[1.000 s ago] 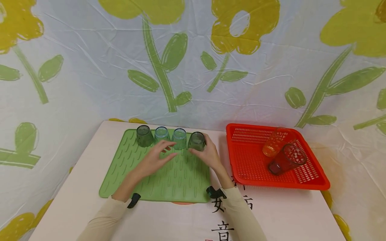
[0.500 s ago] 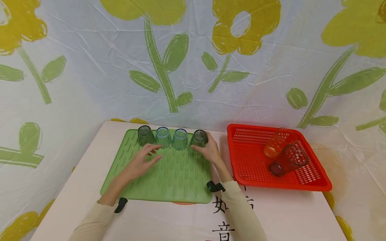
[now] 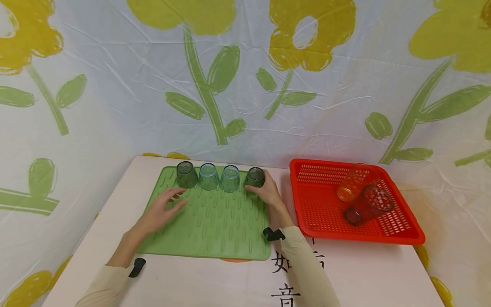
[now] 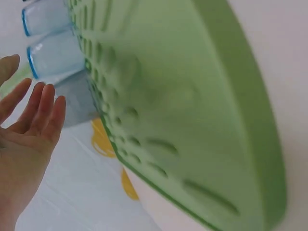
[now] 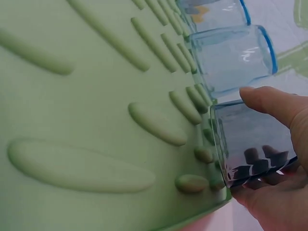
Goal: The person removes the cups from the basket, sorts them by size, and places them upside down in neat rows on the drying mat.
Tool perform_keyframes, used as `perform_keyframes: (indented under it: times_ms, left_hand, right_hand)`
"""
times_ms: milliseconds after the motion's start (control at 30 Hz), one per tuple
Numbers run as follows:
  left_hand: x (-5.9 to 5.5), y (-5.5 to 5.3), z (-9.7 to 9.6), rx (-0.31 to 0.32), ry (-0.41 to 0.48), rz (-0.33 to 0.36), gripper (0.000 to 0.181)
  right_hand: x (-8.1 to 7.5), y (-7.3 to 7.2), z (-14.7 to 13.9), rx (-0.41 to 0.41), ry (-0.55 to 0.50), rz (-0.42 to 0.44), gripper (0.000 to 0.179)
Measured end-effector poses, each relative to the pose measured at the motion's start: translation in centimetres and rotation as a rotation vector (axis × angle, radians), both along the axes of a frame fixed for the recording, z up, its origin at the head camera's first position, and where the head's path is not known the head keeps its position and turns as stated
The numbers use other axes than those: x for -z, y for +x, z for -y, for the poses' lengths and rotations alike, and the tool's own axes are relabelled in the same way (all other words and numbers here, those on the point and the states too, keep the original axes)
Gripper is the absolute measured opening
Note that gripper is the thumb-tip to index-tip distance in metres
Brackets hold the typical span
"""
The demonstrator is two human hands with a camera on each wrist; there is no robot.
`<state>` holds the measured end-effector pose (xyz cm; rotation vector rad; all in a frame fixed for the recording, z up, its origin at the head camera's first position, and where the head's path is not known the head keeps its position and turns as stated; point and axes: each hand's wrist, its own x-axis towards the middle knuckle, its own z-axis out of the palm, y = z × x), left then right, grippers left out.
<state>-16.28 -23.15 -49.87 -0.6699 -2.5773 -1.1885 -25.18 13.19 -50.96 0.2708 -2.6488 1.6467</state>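
Note:
Four-sided or round, the drinking glasses line the back of a green ridged mat (image 3: 215, 232), narrowing toward the top. My right hand (image 3: 270, 194) holds the dark grey glass (image 3: 255, 177) at the right end, thumb on one side and fingers on the other; in the right wrist view this grey glass (image 5: 250, 137) has its wide end right at the mat. To its left stand two blue-rimmed clear glasses (image 3: 230, 179) and another dark grey glass (image 3: 186, 175). My left hand (image 3: 159, 213) hovers over the mat's left part, fingers apart, holding nothing.
A red plastic basket (image 3: 356, 238) stands right of the mat, with a clear patterned glass (image 3: 350, 183) and a darker patterned glass (image 3: 368, 204) leaning inside. Behind the table hangs a flowered cloth (image 3: 245, 106). Black characters (image 3: 285, 294) mark the tabletop's front.
My left hand has drawn away from the middle glasses, to the left and toward me. My right hand keeps hold of the grey glass, which has shifted slightly right.

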Motion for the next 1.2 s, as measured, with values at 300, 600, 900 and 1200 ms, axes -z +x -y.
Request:
perform_keyframes:
  times_ms: [300, 600, 900, 1200]
  left_hand:
    - [0.7, 0.1, 3.5, -0.053, -0.089, 0.043, 0.037]
    - [1.4, 0.2, 6.4, -0.104, -0.185, 0.112, 0.038]
    - [2.3, 0.1, 8.0, -0.112, -0.208, 0.079, 0.046]
    - [3.3, -0.3, 9.0, -0.063, -0.169, 0.023, 0.043]
  right_hand:
    - [0.4, -0.5, 0.1, -0.022, -0.007, 0.015, 0.082]
    - [0.5, -0.4, 0.2, -0.039, 0.011, 0.041, 0.081]
    - [0.4, 0.2, 0.1, -0.087, -0.049, 0.068, 0.097]
    - [-0.8, 2.2, -0.4, -0.06, 0.034, 0.048, 0.095]
